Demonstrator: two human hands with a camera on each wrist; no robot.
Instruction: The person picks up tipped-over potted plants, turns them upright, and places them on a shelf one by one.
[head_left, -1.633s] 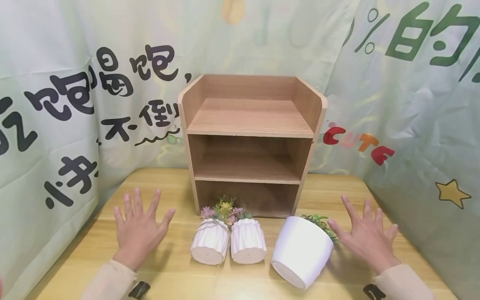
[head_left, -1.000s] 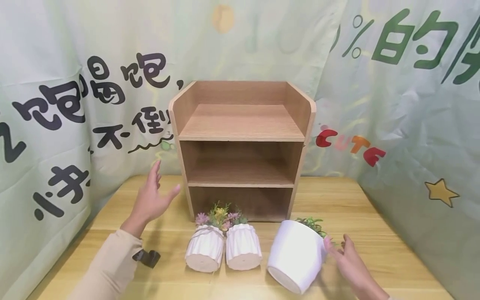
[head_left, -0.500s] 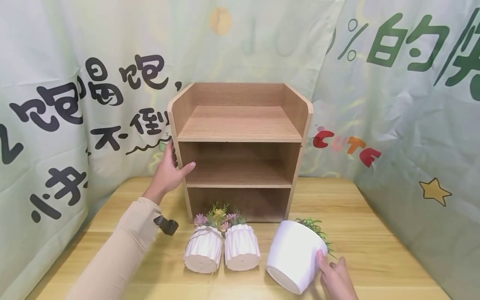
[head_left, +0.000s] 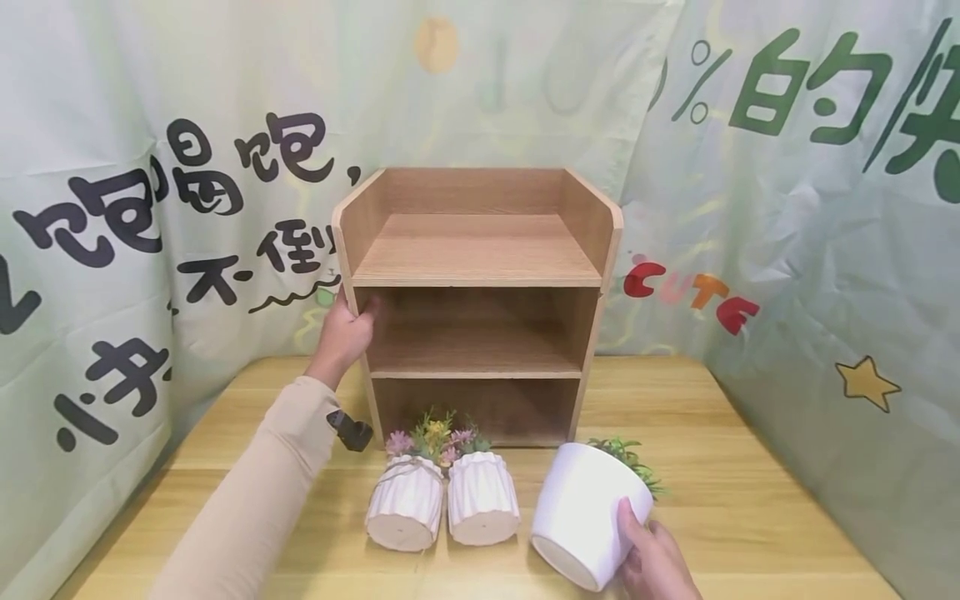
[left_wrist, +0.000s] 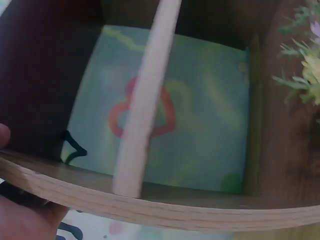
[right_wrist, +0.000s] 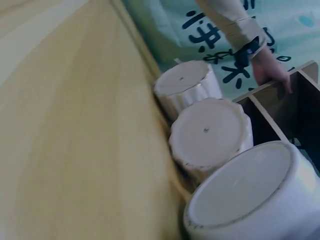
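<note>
A wooden shelf unit (head_left: 480, 275) with three levels stands at the back of the table. My left hand (head_left: 343, 337) grips its left side panel, thumb inside the middle level and fingers round the outside. At the front right a smooth white flower pot (head_left: 581, 512) with a green plant (head_left: 626, 458) lies tipped on its side. My right hand (head_left: 656, 554) holds this pot at its right side, thumb on the wall; the other fingers are mostly hidden. In the right wrist view the white pot (right_wrist: 245, 190) shows its base.
Two smaller fluted white pots (head_left: 405, 508) with pink and yellow flowers (head_left: 438, 437) lie on their sides before the shelf unit, bases facing me. A printed curtain (head_left: 487, 83) hangs behind and along both sides of the wooden table (head_left: 742, 517).
My left hand has moved from beside the shelf unit onto its left panel and grips it. My right hand has come in from the right and taken hold of the large white pot.
</note>
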